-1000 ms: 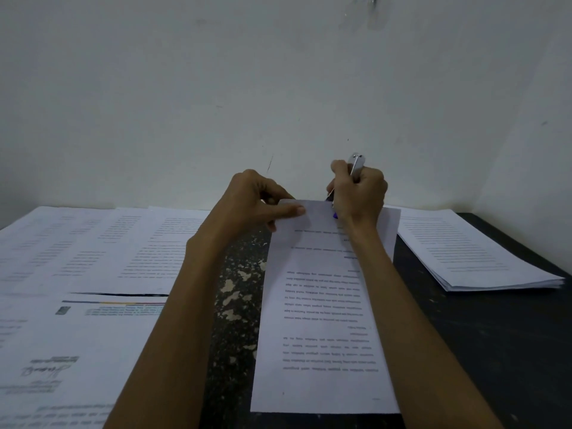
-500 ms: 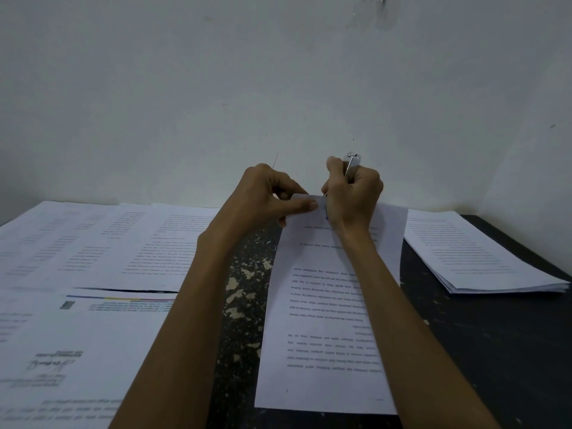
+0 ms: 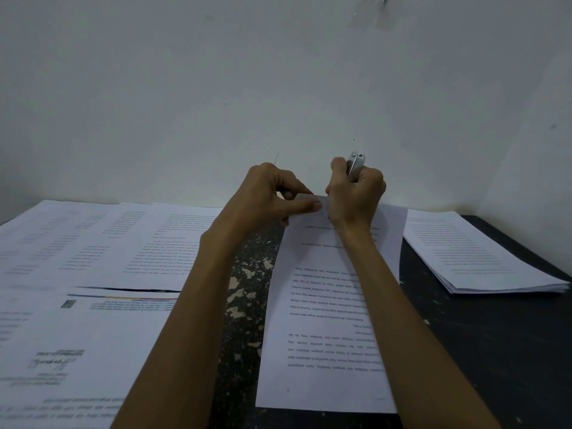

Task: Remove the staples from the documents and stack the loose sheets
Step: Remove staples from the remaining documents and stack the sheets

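Document: thin white printed sheets [image 3: 328, 320], a long rectangle at the centre of the table, far edge lifted toward 12 o'clock.
Left hand [image 3: 272, 196]: thumb and fingers pinch the document's far corner.
Right hand [image 3: 356, 196]: fist wrapped round a slim shiny metal tool [image 3: 356, 161], beside that corner.
Stack [image 3: 470, 258]: squared pile of sheets, 3 o'clock.
Spread papers [image 3: 93, 243]: flat, overlapping, 9 o'clock.
Table [image 3: 495, 351]: dark, with chipped pale flecks.
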